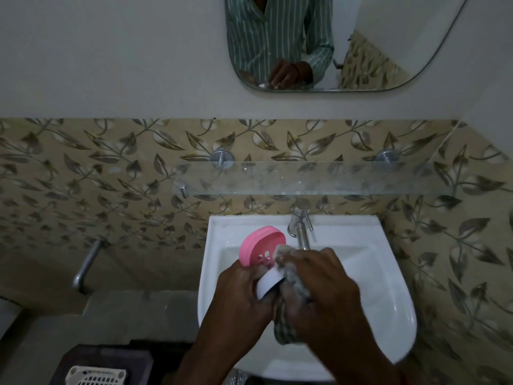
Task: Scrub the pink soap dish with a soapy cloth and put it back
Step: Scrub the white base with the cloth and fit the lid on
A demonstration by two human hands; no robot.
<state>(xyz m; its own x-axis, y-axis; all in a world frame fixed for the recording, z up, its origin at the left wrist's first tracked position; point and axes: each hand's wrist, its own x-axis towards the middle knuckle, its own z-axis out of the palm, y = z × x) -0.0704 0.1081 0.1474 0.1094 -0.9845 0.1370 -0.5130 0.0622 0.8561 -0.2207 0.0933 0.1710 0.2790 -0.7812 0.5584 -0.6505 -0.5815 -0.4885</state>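
Observation:
The pink soap dish [259,244] is tilted up over the white sink [388,287], its slotted inside facing me. My left hand [241,290] grips its lower edge together with a white bar of soap [269,283]. My right hand [324,290] is closed on a wet grey checked cloth [286,329], pressed against the soap and the dish's right side. The cloth's tail hangs down into the basin.
A chrome tap [301,226] stands at the back of the sink. A glass shelf [333,177] is fixed on the leaf-patterned tiles above it. A mirror [319,43] hangs higher. A wall pipe [86,266] is at left, a white basket [97,376] bottom left.

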